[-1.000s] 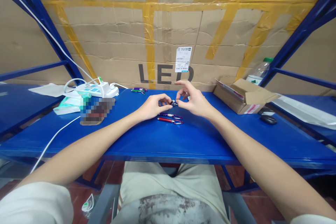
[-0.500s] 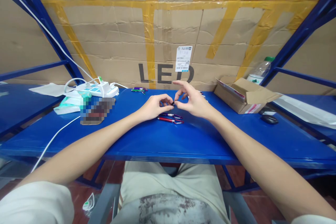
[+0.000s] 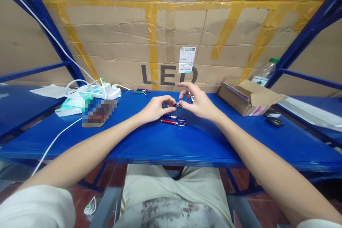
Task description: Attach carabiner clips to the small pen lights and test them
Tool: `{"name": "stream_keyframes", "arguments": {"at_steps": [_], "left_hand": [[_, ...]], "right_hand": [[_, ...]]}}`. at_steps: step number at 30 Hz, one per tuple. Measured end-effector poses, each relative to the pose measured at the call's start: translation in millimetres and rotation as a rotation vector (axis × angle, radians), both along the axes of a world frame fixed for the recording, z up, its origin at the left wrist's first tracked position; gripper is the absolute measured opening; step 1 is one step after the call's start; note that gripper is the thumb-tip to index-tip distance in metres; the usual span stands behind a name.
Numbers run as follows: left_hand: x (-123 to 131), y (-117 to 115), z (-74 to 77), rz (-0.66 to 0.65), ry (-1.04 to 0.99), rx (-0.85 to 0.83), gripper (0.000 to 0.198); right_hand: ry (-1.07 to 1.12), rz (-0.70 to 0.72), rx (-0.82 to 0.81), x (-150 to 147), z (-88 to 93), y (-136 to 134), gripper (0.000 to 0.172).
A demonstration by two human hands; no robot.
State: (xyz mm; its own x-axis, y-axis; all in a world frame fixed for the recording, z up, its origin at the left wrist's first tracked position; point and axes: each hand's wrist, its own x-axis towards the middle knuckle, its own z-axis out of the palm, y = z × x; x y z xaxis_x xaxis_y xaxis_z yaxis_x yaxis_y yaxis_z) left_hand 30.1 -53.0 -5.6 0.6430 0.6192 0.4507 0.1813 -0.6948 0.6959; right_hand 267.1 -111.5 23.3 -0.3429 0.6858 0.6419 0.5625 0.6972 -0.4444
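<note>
My left hand (image 3: 155, 109) pinches a small black keychain flashlight (image 3: 176, 104) between thumb and fingers; its silvery end pokes out to the right, while most of its body is hidden. Close beside that end, my right hand (image 3: 197, 102) has its thumb and fingers apart, the index finger raised. Whether the right thumb touches the silvery end, I cannot tell. Just below the hands, a purple keychain flashlight (image 3: 173, 117) and a red one (image 3: 171, 122) lie side by side, their clips pointing right. Partly hidden behind my right fingers are several more silvery-ended pieces (image 3: 192, 98).
Green and purple keychain flashlights (image 3: 141, 92) lie near the back edge of the blue table (image 3: 171, 146). At left are a white power strip (image 3: 105, 91), cables and a blurred-out object (image 3: 98, 113). An opened cardboard box (image 3: 240, 98), a black mouse (image 3: 274, 121) and a bottle (image 3: 264, 71) stand right.
My right hand has shifted slightly right, its thumb and fingers spreading from the flashlight, and the silvery end now shows. My left hand keeps its pinch in place.
</note>
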Motion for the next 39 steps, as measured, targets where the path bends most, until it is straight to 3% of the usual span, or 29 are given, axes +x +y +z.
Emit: {"name": "stream_keyframes", "arguments": {"at_steps": [5, 9, 13, 25, 32, 39], "left_hand": [[-2.6, -1.3, 5.9, 0.023, 0.028, 0.098, 0.02], [-4.0, -0.1, 8.0, 0.058, 0.032, 0.174, 0.018], [-4.5, 7.3, 3.7, 0.147, -0.006, 0.155, 0.021], [-6.2, 17.0, -1.0, 0.215, -0.029, 0.086, 0.021], [-6.0, 16.7, -1.2, 0.199, -0.017, 0.08, 0.023], [-6.3, 16.6, -1.5, 0.194, -0.011, 0.077, 0.027]], "right_hand": [[-0.171, -0.15, 0.088, 8.6, -7.2, 11.5, 0.026], [-0.461, -0.179, 0.031, 13.3, -23.3, 21.8, 0.036], [-0.59, -0.16, -0.002, 11.7, -34.6, 26.0, 0.04], [-0.564, -0.057, -0.015, 9.1, -31.0, 26.4, 0.018], [-0.516, -0.048, -0.213, 11.7, -26.8, 24.0, 0.002], [-0.518, -0.034, -0.175, 12.3, -21.7, 22.4, 0.005]]}}
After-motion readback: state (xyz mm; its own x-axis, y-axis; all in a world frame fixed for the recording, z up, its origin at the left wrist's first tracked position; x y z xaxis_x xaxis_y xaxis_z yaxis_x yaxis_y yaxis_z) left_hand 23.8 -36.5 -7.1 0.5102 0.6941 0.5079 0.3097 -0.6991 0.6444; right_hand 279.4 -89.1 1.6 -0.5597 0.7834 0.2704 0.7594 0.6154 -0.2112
